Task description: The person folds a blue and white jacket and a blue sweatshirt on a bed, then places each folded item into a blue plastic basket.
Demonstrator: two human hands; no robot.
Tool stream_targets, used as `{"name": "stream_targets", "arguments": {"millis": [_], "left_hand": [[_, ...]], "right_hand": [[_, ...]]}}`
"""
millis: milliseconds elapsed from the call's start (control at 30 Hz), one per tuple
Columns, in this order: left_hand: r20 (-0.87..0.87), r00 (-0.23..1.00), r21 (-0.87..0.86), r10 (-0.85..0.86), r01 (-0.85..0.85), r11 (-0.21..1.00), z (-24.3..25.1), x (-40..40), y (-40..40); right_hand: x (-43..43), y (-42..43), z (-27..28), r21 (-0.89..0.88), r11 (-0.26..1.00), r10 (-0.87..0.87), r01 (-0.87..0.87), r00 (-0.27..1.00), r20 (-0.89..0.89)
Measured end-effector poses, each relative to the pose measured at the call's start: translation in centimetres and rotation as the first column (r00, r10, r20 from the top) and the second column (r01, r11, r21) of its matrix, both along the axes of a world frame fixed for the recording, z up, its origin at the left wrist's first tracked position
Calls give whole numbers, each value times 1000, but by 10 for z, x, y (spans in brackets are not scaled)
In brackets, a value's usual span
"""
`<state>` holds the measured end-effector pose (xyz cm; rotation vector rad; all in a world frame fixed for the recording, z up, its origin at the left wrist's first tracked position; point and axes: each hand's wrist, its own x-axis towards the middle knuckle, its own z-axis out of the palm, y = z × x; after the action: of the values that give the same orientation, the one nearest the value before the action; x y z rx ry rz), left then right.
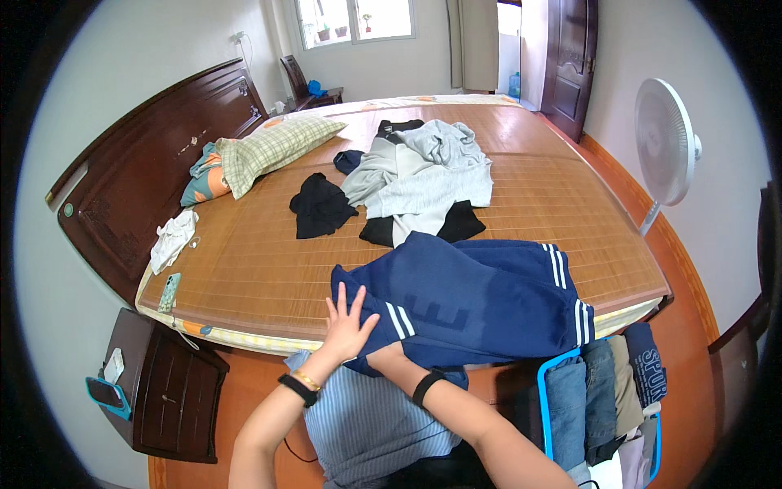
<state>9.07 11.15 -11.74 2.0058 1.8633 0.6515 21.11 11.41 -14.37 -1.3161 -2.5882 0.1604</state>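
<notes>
A navy sweatshirt [440, 293] with white double stripes lies along the near edge of the bed, large dark letters faintly visible on it. My left hand [349, 327] rests on its left part by a striped band, fingers spread. My right hand [385, 359] reaches under or into the navy fabric just below; its fingers are hidden, so its grip cannot be made out. Farther back on the bed lie a loose heap of light grey clothes [427, 171], a crumpled black garment [321, 208] and a small dark navy piece [348, 161].
A blue-rimmed case [541, 391] of rolled clothes stands at the lower right. A white fan [665, 143] is beside the bed. A phone [170, 292] and white cloth [174, 240] lie at the bed's left, above a dark nightstand [174, 391]. A checked pillow [281, 150] lies near the headboard.
</notes>
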Motion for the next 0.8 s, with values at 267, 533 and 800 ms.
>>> {"name": "stream_targets", "arguments": {"millis": [267, 533, 800], "left_hand": [[-286, 957, -46, 40, -56, 997, 0, 11, 7], [-361, 932, 49, -20, 40, 998, -11, 13, 7], [-371, 928, -51, -13, -6, 999, 3, 21, 2]], "right_hand": [[1, 0, -20, 60, 998, 20, -13, 993, -117], [32, -32, -23, 148, 986, 99, -73, 979, -177], [29, -32, -25, 145, 988, 64, -49, 993, -99]]}}
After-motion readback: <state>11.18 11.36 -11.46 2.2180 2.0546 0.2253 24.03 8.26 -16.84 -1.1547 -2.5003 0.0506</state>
